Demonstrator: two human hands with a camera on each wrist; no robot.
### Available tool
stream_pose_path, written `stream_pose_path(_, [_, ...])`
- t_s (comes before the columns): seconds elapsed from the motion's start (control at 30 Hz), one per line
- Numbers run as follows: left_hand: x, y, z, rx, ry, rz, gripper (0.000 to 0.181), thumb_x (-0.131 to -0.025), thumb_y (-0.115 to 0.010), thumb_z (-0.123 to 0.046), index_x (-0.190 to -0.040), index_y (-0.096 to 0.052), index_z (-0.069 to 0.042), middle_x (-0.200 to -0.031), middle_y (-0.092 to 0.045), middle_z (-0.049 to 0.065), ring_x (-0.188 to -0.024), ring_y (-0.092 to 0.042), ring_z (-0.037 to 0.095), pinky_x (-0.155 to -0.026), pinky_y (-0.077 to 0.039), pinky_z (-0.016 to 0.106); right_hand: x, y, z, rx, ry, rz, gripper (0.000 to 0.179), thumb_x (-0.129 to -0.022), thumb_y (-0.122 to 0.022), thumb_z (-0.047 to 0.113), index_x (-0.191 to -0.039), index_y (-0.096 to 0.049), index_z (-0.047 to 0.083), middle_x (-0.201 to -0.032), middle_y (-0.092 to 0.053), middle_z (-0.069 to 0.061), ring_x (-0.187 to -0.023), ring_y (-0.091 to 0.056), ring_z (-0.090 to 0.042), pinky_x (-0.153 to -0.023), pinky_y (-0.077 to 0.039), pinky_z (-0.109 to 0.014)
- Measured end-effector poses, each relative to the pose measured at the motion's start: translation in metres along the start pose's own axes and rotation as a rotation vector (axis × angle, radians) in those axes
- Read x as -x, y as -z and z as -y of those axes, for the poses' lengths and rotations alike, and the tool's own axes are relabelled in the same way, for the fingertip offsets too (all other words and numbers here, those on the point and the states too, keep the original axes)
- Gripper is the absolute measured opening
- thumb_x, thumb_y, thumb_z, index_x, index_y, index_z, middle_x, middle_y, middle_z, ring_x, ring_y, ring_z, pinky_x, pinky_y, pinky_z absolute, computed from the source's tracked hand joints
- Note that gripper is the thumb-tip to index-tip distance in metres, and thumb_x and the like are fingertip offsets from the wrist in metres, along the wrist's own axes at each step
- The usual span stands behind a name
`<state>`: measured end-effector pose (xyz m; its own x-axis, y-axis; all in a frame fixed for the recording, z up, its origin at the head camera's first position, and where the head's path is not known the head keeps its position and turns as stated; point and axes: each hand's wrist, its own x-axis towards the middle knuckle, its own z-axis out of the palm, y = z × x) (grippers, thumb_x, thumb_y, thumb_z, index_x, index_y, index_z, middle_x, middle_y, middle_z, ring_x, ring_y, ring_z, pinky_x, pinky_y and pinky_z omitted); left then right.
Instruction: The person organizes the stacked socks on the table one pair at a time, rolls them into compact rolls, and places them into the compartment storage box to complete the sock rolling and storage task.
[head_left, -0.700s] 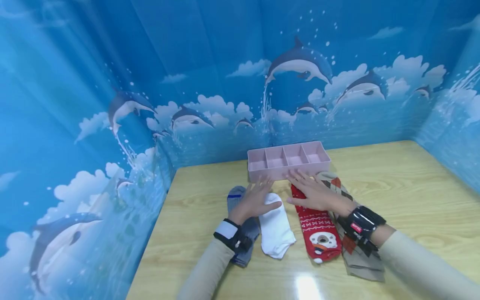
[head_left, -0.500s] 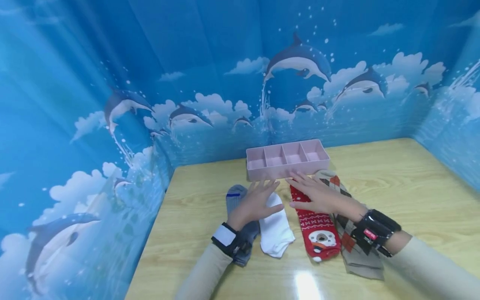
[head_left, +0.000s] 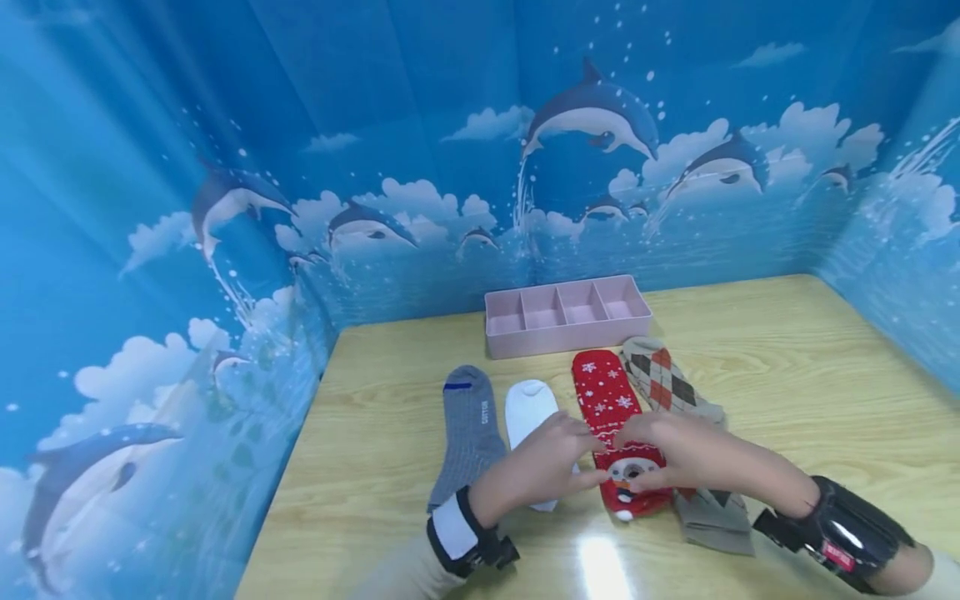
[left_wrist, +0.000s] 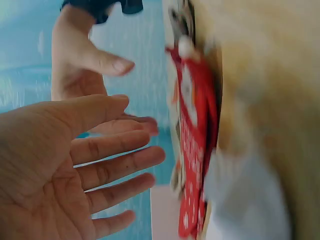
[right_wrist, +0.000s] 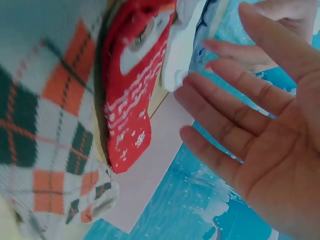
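Four lots of socks lie flat in a row: a grey sock (head_left: 468, 437), a white sock (head_left: 527, 408), a red sock (head_left: 603, 387) with snowflakes and a bear face, and a beige argyle sock (head_left: 671, 383). My left hand (head_left: 542, 460) hovers over the white sock's lower part, fingers spread and loosely bent. Above the lower red sock and the argyle one is my right hand (head_left: 681, 450), its fingers relaxed. The fingertips of both hands point toward each other, near the bear face. Neither hand holds anything, as both wrist views show.
A pink box (head_left: 570, 340) with several compartments stands at the back of the wooden table (head_left: 382, 400), behind the socks. A blue curtain (head_left: 420, 125) printed with dolphins encloses the back and sides.
Both hands have drawn back toward the body from near the box, turning so the fingertips face each other. More of the grey and red socks shows. The socks and box stay put.
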<state>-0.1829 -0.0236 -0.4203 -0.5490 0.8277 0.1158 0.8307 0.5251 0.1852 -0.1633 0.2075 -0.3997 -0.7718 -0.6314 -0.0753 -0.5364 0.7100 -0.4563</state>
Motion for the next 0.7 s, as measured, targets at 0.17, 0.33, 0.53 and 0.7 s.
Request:
stream_pose_path(0.17, [-0.002,-0.014,-0.019,-0.035,-0.151,-0.008,0.020,-0.092,-0.074,-0.039,-0.095,-0.078,-0.019,-0.080,-0.071,-0.012,-0.065,-0.050,-0.008,-0.071,-0.038,0.010,0.011,-0.016,-0.001,-0.019,0.082,-0.004,0.033,-0.074,-0.089,0.038,-0.098,-0.075,0.021,-0.093,-0.071,0.012,-0.081,-0.062,-0.001,-0.068,-0.052,-0.024])
stream_pose_path(0.33, [-0.003,-0.028,-0.030,-0.078,-0.138,0.067,0.021,-0.090,-0.074,-0.044,-0.096,-0.076,-0.024,-0.083,-0.066,-0.016,-0.067,-0.047,-0.007,-0.069,-0.035,0.010,0.017,-0.036,-0.003,0.029,0.152,-0.068,0.024,-0.070,-0.089,0.031,-0.087,-0.073,0.024,-0.084,-0.065,0.018,-0.073,-0.053,0.005,-0.063,-0.047,-0.020])
stream_pose_path(0.53, [-0.003,-0.040,-0.035,-0.147,-0.085,0.065,0.019,-0.085,-0.077,-0.045,-0.088,-0.068,-0.028,-0.092,-0.065,-0.016,-0.081,-0.056,-0.003,-0.078,-0.040,0.016,0.020,-0.048,-0.002,0.142,0.157,-0.144,0.024,-0.070,-0.089,0.027,-0.086,-0.071,0.025,-0.090,-0.068,0.016,-0.078,-0.058,0.002,-0.069,-0.052,-0.025])
stream_pose_path(0.7, [-0.005,-0.043,-0.037,-0.127,-0.053,0.064,0.013,-0.086,-0.079,-0.036,-0.093,-0.071,-0.028,-0.096,-0.065,-0.015,-0.085,-0.058,-0.002,-0.078,-0.040,0.016,0.020,-0.054,-0.001,0.202,0.127,-0.199,0.017,-0.075,-0.086,0.025,-0.083,-0.071,0.026,-0.088,-0.066,0.018,-0.077,-0.059,0.002,-0.069,-0.053,-0.027])
